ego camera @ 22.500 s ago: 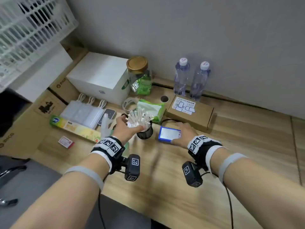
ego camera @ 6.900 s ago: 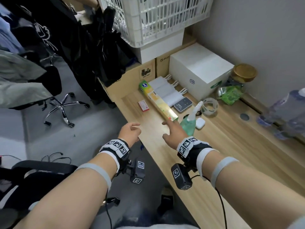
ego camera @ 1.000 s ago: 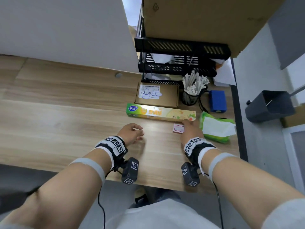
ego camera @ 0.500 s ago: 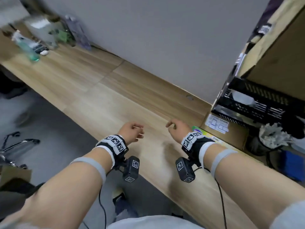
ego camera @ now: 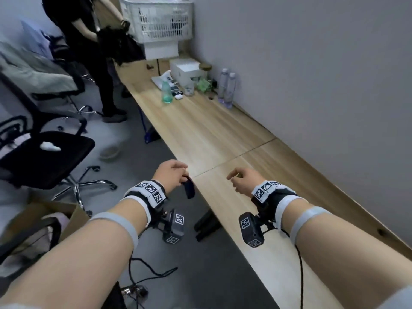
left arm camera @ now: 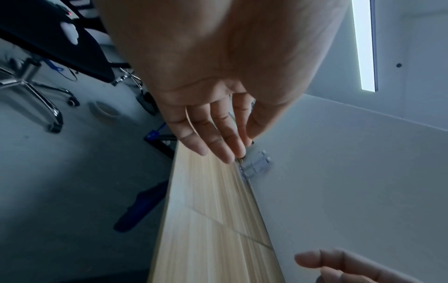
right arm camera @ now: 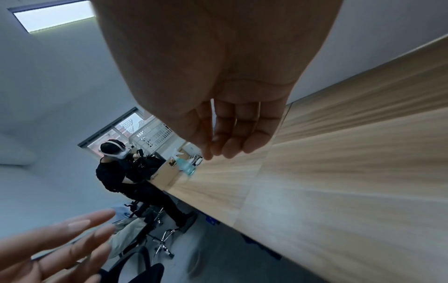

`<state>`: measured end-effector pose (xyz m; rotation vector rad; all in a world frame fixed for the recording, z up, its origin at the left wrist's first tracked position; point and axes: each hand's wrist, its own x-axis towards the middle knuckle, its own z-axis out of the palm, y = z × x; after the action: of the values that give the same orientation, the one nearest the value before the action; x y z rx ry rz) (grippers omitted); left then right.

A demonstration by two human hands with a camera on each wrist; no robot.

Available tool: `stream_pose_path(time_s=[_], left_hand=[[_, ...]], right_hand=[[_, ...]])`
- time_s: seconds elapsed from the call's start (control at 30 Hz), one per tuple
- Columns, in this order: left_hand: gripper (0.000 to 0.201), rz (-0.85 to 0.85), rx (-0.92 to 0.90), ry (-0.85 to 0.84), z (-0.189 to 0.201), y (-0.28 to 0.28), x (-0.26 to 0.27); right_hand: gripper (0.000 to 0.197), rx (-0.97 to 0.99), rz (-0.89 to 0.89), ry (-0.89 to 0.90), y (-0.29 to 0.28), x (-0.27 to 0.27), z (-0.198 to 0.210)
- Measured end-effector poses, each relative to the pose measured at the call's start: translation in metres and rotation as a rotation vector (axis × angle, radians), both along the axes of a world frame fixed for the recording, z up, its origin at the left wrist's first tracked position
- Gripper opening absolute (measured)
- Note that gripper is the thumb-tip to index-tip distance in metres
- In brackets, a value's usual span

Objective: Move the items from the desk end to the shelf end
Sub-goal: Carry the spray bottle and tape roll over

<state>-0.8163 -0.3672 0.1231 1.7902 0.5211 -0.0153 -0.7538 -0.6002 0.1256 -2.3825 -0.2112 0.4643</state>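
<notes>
Both hands hold nothing. My left hand [ego camera: 172, 175] hovers at the desk's front edge with loosely curled fingers, which look relaxed in the left wrist view [left arm camera: 218, 134]. My right hand [ego camera: 242, 178] hangs above the wooden desk [ego camera: 223, 134], its fingers [right arm camera: 230, 137] loosely bent. At the far desk end stand a green spray bottle [ego camera: 166, 92], two water bottles [ego camera: 226, 89], a white box [ego camera: 187, 70], a gold-lidded jar [ego camera: 205, 68], a green packet [ego camera: 204, 84] and a small white case [ego camera: 178, 97]. The shelf end is out of view.
A person in black [ego camera: 89, 41] stands by the far desk end, beside a white basket [ego camera: 156, 18] on boxes. A black office chair [ego camera: 44, 157] is on the left. Cables [ego camera: 145, 275] lie on the floor below me.
The view has swung from the shelf end to the far desk end. My right hand has left the small red box beside the shelf. Both hands are lifted and empty.
</notes>
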Motion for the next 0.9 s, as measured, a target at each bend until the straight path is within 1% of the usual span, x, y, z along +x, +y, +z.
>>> stream_pose_path(time_s=[0.13,0.3,0.37,0.43,0.47,0.57,0.73,0.83,0.9], left_hand=[[0.017,0.06,-0.011,0.017,-0.007,0.07,0.018],[0.017,0.069,-0.041,0.009,-0.009,0.128,0.051],[0.017,0.09,-0.044,0.002,-0.011,0.155,0.072],[0.016,0.095,-0.055,0.007,-0.009,0.166,0.082],[0.016,0.103,-0.055,0.008,-0.009,0.179,0.094],[0.016,0.129,-0.047,0.01,-0.011,0.223,0.139],[0.016,0.156,-0.006,0.015,-0.007,0.297,0.238],[0.017,0.133,0.026,0.045,-0.001,0.337,0.299],[0.017,0.136,0.035,0.032,0.003,0.361,0.336]], right_hand=[[0.02,0.006,0.035,0.04,0.063,0.024,-0.006],[0.021,-0.043,0.04,0.053,0.119,0.074,-0.006],[0.021,-0.043,0.04,0.058,0.147,0.102,-0.01],[0.021,-0.049,0.047,0.053,0.158,0.113,-0.01],[0.022,-0.041,0.048,0.059,0.172,0.128,-0.014],[0.022,-0.012,0.046,0.103,0.216,0.178,-0.031],[0.024,0.033,0.02,0.142,0.294,0.275,-0.058],[0.022,0.04,0.021,0.176,0.338,0.333,-0.063],[0.021,0.048,0.026,0.191,0.364,0.367,-0.06]])
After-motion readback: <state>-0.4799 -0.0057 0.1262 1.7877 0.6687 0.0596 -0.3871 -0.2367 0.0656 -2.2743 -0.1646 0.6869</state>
